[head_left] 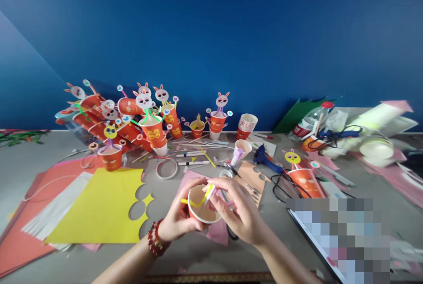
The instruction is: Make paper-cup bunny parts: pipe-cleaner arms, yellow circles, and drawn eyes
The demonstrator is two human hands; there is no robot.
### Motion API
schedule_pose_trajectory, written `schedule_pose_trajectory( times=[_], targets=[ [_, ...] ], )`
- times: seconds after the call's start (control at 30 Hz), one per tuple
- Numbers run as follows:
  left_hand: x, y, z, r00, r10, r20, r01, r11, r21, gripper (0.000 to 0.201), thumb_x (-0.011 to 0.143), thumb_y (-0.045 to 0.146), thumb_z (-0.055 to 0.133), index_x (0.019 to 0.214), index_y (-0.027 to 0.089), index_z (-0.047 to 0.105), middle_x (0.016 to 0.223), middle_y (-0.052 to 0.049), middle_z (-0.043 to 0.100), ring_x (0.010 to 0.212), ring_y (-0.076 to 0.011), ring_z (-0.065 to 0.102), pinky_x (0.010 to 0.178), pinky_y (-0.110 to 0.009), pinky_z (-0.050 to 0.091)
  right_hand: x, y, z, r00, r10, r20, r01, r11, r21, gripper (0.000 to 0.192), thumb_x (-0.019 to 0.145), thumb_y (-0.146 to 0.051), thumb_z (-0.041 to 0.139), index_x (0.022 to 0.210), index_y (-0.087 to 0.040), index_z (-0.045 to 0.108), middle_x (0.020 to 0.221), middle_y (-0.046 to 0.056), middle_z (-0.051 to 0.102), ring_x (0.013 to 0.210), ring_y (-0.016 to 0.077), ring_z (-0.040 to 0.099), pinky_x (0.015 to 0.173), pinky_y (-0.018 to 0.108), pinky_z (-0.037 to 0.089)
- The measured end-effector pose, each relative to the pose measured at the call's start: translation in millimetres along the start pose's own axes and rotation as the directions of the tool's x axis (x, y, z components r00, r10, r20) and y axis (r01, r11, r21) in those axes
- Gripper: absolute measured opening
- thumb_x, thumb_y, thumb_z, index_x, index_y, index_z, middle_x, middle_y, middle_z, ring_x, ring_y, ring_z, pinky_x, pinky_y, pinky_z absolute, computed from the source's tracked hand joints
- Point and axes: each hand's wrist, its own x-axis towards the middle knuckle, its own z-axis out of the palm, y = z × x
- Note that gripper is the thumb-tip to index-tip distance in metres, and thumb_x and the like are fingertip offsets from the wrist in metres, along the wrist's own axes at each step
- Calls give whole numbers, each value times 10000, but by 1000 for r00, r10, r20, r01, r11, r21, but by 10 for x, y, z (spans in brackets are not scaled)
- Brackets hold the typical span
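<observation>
My left hand [176,218], a beaded bracelet at its wrist, is wrapped around an orange paper cup [195,192] tilted so that its pale inside faces me. A yellow straw [198,204] pokes out through the cup's left side and bends across its inside. With fingers pinched at the far right rim, my right hand [239,211] grips the upper end of this yellow straw. Something pink shows at the right side of the cup, partly covered by my right fingers. Beneath the cup lies pink paper [218,233].
Finished cup figures with rabbit faces [152,129] crowd the back left. Yellow paper [102,204] with round cut-outs lies left. Tape [166,168], markers [193,163] and a blue glue gun [266,159] sit beyond my hands. A blurred-out screen [340,240] stands right.
</observation>
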Motion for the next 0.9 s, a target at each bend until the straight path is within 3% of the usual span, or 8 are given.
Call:
schedule_pose_trajectory(
  times=[0.13,0.2,0.37,0.53,0.63,0.77,0.83,0.9],
  targets=[
    [-25,-16,8,997,-55,-45,53,998,-37,771,813,589,680,1462,271,412,1528,-124,393,1383,-371,396,1133,-476,351,-1,64,1,992,11,124,-16,999,42,768,815,-587,697,1436,-257,387,1322,128,601,1129,274,625,901,376,551],
    [-44,-35,-7,998,-52,-27,52,999,-7,720,883,571,599,1491,265,366,1564,-125,344,1416,-365,348,1154,-491,315,-7,83,9,989,36,145,-38,999,11,864,767,-530,772,1468,-270,341,1349,130,584,1142,283,619,904,381,551],
    [-37,-79,-23,996,33,-86,-21,990,137,484,1033,444,323,1461,251,443,1548,-90,402,1449,-290,307,1207,-474,204,-41,88,26,991,19,133,-13,999,-49,808,802,-267,746,1485,-263,314,1312,126,614,1044,246,665,905,367,555],
    [-4,-64,7,986,99,-132,-76,983,165,490,1020,479,336,1380,230,556,1514,-93,458,1440,-307,323,1195,-490,232,-52,59,26,996,-13,93,20,997,-76,805,772,-209,723,1475,-222,329,1269,137,641,1018,257,687,869,366,586],
    [0,-48,-7,980,87,-177,-68,992,108,536,984,552,389,1350,216,588,1460,-112,520,1409,-323,377,1174,-484,287,-32,27,7,995,-41,87,48,995,-83,802,772,-195,702,1481,-202,328,1292,148,634,1065,269,678,886,372,591],
    [22,66,-53,975,46,-219,-68,993,-94,550,957,602,410,1340,251,589,1420,-120,555,1302,-328,506,1088,-497,409,-22,14,-35,995,-69,78,77,991,-109,730,799,-184,671,1463,-199,368,1261,137,655,1043,255,686,874,354,600],
    [39,151,-61,980,18,-200,-52,985,-167,518,958,591,422,1376,310,540,1459,-99,515,1309,-321,501,1078,-502,418,-28,20,-51,995,-51,86,60,993,-106,701,818,-198,673,1455,-204,380,1191,125,685,949,230,706,805,323,615],
    [53,209,-53,990,3,-141,-29,983,-184,608,900,615,530,1444,360,436,1526,-90,428,1369,-341,428,1105,-530,378,-31,24,-59,994,-45,98,54,994,-96,711,826,-232,692,1459,-208,371,1194,124,685,942,228,704,805,324,615]
  ],
)
